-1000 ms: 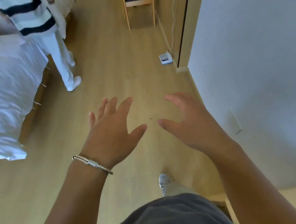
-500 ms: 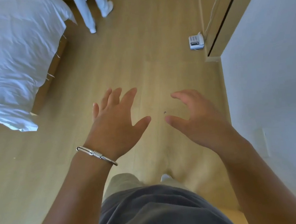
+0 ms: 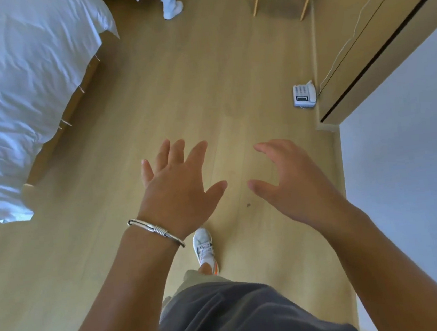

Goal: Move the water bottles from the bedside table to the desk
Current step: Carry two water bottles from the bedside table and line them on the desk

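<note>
Both hands are empty with fingers spread: the left hand, wearing a silver wire bracelet, and the right hand hover over the light wooden floor. No water bottles, bedside table or tabletop show, so this looks like the walk between them. The white-sheeted bed lies at ten o'clock and a white telephone at two; next, the bottles must be found and gripped.

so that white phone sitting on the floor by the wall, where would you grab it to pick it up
Take the white phone across its body, pinching the two long sides, and come straight down from above. It lies flat on the floor with its face up, so only the top and edges are free. Its cord runs up the wall, so lift gently.
</note>
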